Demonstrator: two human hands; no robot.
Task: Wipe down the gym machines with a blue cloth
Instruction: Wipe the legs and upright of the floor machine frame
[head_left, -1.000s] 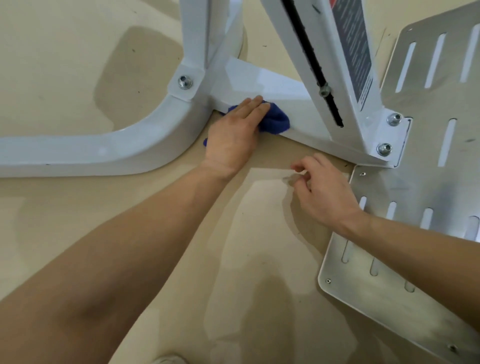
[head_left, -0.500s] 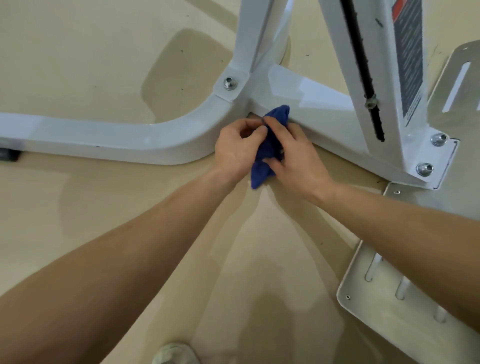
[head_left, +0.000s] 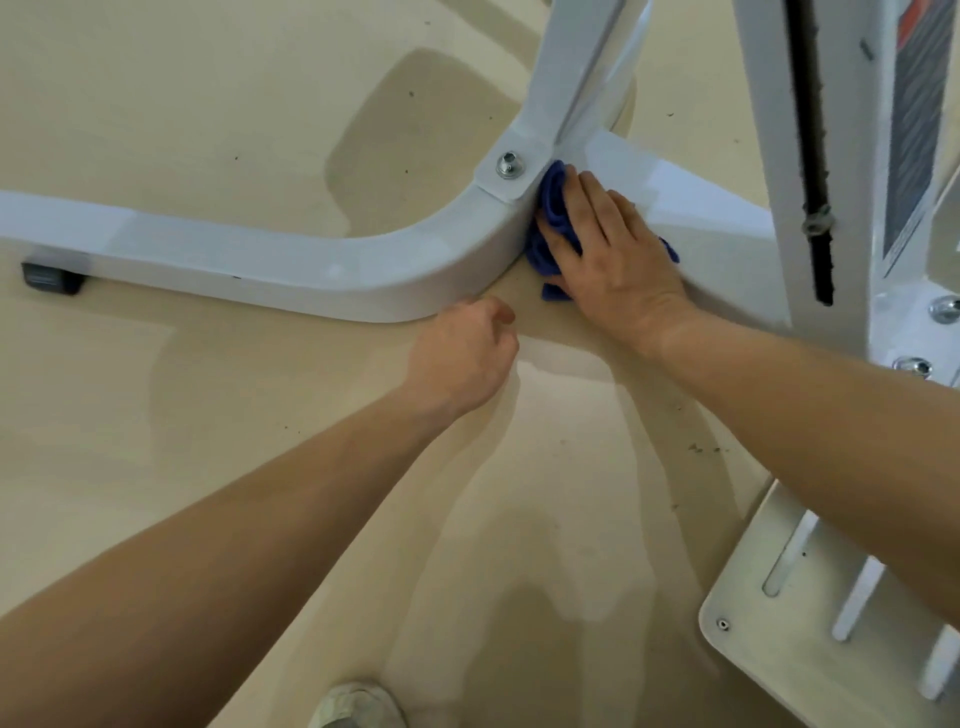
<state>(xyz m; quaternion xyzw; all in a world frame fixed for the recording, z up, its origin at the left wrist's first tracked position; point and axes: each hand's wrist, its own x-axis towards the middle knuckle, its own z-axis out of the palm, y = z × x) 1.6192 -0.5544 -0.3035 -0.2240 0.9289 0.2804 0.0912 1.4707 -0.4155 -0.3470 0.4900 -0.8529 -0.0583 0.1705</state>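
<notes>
The curved white frame tube (head_left: 260, 254) lies on the floor. Beside it the left hand (head_left: 460, 353) hovers loosely curled, holding nothing. The crumpled dark-blue cloth (head_left: 551, 208) sits bunched in the frame's bolted corner, pressed there by the right hand (head_left: 613, 260) with flat, straight fingers.

Base joint of white machine frame (head_left: 260, 254), floor level.
Right hand (head_left: 618, 260) presses blue cloth (head_left: 553, 208) flat-fingered into the corner beside the bolt (head_left: 509, 165); left hand (head_left: 462, 353) loosely curled, holding nothing, near the frame's curve.
</notes>
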